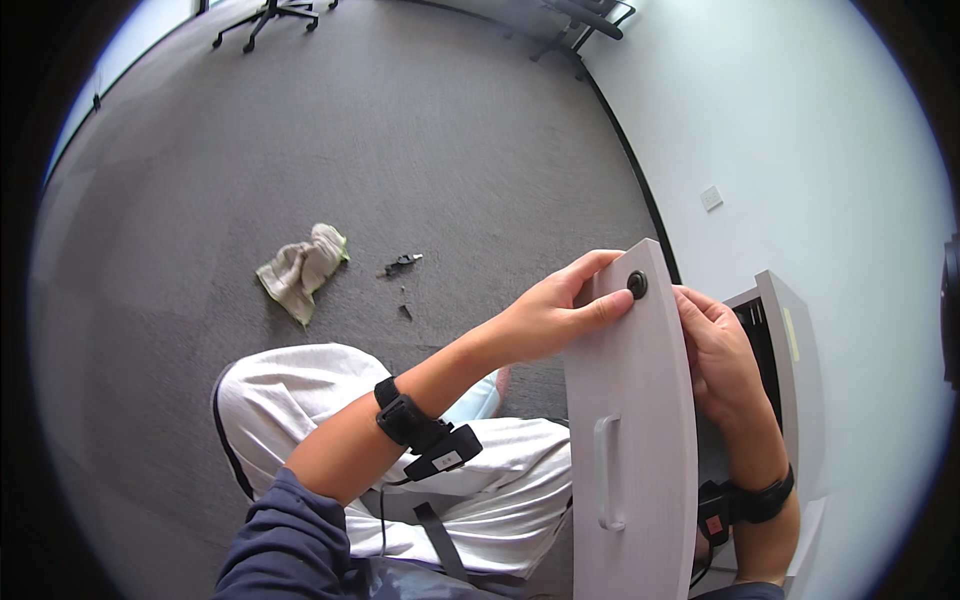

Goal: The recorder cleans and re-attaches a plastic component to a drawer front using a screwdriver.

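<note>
A pale wood-grain drawer front stands upright before me, with a light bar handle low on its face. Near its far end sits a round black lock. My left hand grips that end: the thumb presses against the lock and the fingers reach over the edge. Behind the panel, my right hand is closed at the level of the lock. Its fingertips are partly hidden by the panel, so whatever they pinch cannot be made out.
An opened cabinet stands by the white wall at right. On the grey carpet lie a crumpled beige cloth with green edging, a black lock-like part and small dark pieces. Office chairs stand far off.
</note>
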{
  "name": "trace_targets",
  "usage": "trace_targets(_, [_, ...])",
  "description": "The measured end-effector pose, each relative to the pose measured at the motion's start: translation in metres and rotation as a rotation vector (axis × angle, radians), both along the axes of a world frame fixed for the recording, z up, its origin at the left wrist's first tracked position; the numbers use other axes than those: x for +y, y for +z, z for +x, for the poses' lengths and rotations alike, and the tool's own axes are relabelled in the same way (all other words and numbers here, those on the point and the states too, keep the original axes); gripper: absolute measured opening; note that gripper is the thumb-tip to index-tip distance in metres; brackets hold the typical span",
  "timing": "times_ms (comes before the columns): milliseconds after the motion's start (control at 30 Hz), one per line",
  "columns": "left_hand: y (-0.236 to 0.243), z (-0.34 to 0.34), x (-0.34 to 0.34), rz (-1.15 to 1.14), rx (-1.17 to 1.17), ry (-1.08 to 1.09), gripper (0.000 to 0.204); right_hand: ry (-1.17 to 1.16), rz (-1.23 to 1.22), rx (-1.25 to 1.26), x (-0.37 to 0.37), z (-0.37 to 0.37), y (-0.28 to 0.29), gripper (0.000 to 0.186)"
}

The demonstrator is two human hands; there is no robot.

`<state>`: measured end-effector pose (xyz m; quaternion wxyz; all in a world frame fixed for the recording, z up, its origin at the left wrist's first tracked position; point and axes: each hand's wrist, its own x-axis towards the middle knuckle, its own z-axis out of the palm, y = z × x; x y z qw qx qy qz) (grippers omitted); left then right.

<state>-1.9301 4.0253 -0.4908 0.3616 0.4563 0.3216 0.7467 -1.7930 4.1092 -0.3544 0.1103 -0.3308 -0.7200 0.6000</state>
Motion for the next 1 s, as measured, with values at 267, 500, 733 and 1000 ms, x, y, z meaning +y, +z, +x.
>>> trace_targets(267, [0.001, 0.005, 0.000, 0.016, -0.097, 0.056, 0.052, -0.061, 0.053, -0.034, -0.009, -0.003, 0.005, 0.026])
trace_targets(500, [0.004, 0.011, 0.003, -0.022, -0.029, 0.178, 0.057, 0.014, -0.039, -0.079, -0.024, 0.000, 0.020, 0.054])
trace_targets(733, [-0.001, 0.013, 0.005, -0.005, 0.030, 0.245, 0.061, 0.131, 0.322, -0.308, -0.047, -0.004, 0.030, 0.051])
trace_targets(1000, [0.000, 0.018, 0.004, 0.022, 0.026, 0.374, 0.064, 0.050, 0.323, -0.218, -0.050, -0.001, 0.018, 0.046])
